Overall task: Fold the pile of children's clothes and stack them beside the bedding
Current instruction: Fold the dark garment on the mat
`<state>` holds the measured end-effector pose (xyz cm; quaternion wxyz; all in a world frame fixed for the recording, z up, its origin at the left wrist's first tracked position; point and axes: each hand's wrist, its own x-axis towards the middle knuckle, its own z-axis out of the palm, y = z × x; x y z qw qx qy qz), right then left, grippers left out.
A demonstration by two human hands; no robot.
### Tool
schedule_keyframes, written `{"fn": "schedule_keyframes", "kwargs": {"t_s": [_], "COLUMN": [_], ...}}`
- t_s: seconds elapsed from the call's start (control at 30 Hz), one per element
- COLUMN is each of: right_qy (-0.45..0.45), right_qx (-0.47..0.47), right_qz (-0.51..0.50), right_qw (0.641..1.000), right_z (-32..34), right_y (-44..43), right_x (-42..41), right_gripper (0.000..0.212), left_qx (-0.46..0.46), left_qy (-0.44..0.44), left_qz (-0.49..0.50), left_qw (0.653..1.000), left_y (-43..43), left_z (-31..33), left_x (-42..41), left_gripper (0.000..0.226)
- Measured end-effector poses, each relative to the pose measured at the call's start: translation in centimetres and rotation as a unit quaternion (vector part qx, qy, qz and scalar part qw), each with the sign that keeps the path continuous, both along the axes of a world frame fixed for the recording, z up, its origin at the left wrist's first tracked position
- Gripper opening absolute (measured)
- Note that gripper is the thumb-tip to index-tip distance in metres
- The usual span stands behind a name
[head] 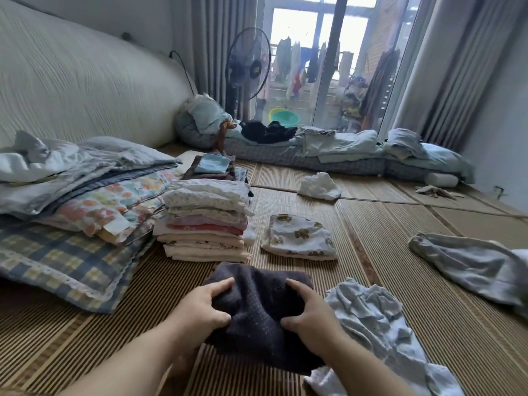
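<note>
Gripping a dark dotted garment (258,307) on the mat (400,281), the left hand (204,307) and right hand (310,312) pinch its 2 sides; soft, light and floppy, it looks best held by the folded edges, with the folded stack (205,221) near beside the bedding (85,195)

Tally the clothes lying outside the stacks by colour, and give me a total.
Dark garment, gripped by the left hand and right hand: 1
Bear-print garment: 1
White garment: 1
Pale blue garments: 2
Total: 5
Beige thing far right: too blurred, not counted.
</note>
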<state>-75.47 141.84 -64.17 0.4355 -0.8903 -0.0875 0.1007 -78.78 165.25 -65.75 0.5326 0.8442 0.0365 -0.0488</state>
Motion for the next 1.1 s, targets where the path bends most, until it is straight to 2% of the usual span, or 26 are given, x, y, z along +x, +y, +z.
{"fn": "schedule_keyframes", "kwargs": {"t_s": [0.17,0.27,0.43,0.6,0.7,0.73,0.8,0.9,1.0,1.1], "right_qy": [-0.135,-0.196,-0.191,-0.117,-0.095,-0.080,-0.056,-0.046,-0.026,-0.030], "right_qx": [-0.002,-0.016,-0.021,-0.083,-0.260,-0.289,-0.322,-0.370,-0.386,-0.388], "right_qz": [-0.028,-0.049,-0.064,-0.051,-0.030,-0.010,0.026,0.069,0.071,0.044], "right_qw": [0.990,0.979,0.979,0.988,0.961,0.954,0.945,0.925,0.919,0.920], "right_z": [5.6,8.1,7.3,2.4,-0.8,-1.4,-2.4,-3.1,-4.0,-3.2], "right_y": [-4.8,-6.5,-7.3,-6.8,-6.6,-6.7,-6.8,-7.1,-7.5,-7.7], "right_x": [5.8,11.3,21.0,28.5,30.8,31.2,31.9,32.5,32.1,30.7], "right_gripper": [0.076,0.077,0.078,0.080,0.075,0.075,0.093,0.123,0.129,0.129], "left_qx": [-0.028,-0.044,-0.024,0.102,0.285,0.320,0.345,0.421,0.447,0.461], "left_qy": [-0.102,-0.141,-0.145,-0.097,-0.042,-0.045,-0.063,-0.065,-0.003,-0.008], "left_qz": [-0.006,-0.005,0.023,0.037,0.061,0.066,0.043,-0.038,-0.070,-0.063], "left_qw": [0.994,0.989,0.989,0.989,0.956,0.944,0.935,0.904,0.892,0.885], "left_y": [-4.7,-6.6,-8.6,-8.7,-9.0,-9.1,-9.2,-9.8,-10.2,-10.6], "left_z": [5.3,8.3,6.0,0.1,-2.4,-2.8,-3.6,-3.9,-3.6,-2.4], "left_x": [5.9,11.6,21.1,27.7,29.4,29.7,30.7,31.7,31.4,30.4], "left_gripper": [0.075,0.083,0.075,0.075,0.070,0.069,0.082,0.116,0.126,0.124]}}
